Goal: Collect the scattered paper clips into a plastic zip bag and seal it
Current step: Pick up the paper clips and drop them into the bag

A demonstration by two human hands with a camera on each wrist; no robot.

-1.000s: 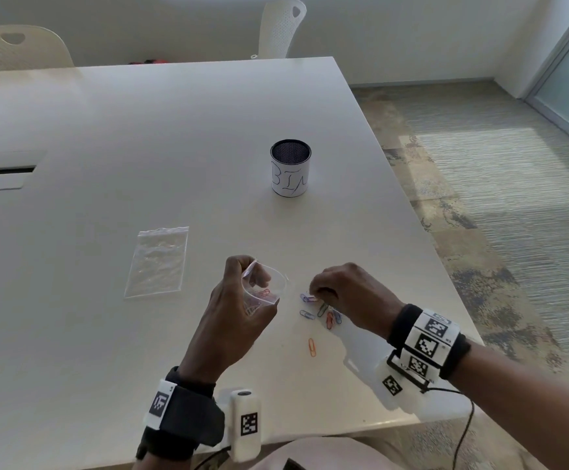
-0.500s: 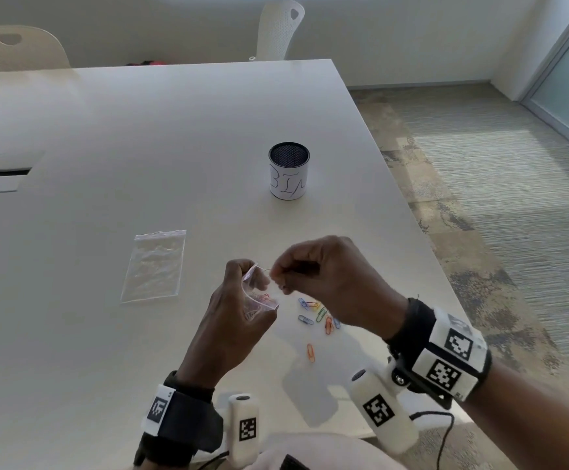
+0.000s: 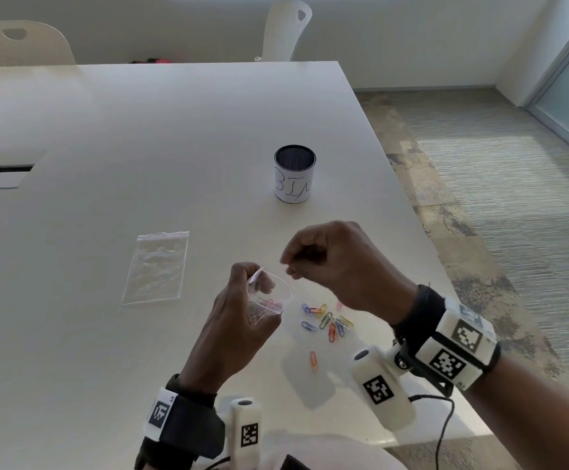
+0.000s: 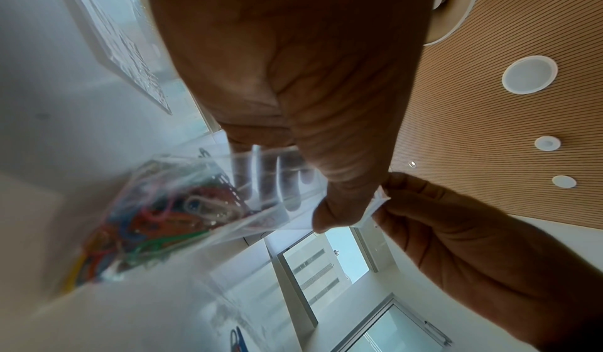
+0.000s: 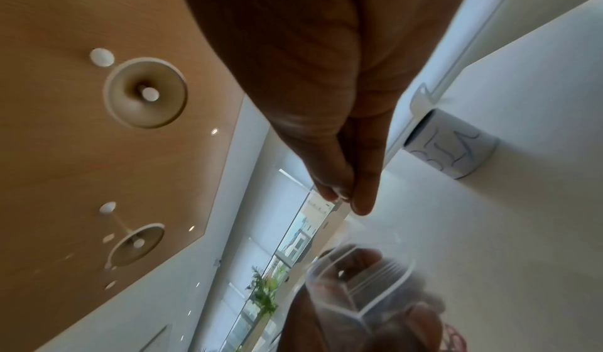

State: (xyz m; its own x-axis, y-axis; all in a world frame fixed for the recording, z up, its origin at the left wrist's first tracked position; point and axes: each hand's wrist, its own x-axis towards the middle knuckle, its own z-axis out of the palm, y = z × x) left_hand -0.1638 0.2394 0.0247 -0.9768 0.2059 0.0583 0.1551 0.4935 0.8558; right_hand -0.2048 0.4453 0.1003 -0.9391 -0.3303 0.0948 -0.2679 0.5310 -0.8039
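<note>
My left hand [image 3: 259,286] grips a clear zip bag [image 3: 271,300] just above the white table [image 3: 140,147], its mouth held wide. Coloured paper clips [image 4: 156,218] lie in the bag's bottom. My right hand [image 3: 289,271] hovers at the right end of the mouth, thumb and forefinger pinched together. In the left wrist view those fingertips [image 4: 391,190] meet the bag's white lip corner, beside my left thumb. No clip shows between them. Several loose clips [image 3: 327,322] lie on the table under my right wrist, and an orange one [image 3: 314,360] lies apart, nearer me.
A second, flat zip bag [image 3: 157,266] lies to the left of my hands. A mesh cup labelled BIN [image 3: 295,173] stands farther back. The table's right edge [image 3: 446,283] runs close to my right arm. Two chairs stand behind the table.
My right hand left the loose clips, rose to the bag's mouth, and has now shifted slightly right. The left hand has kept the bag in place.
</note>
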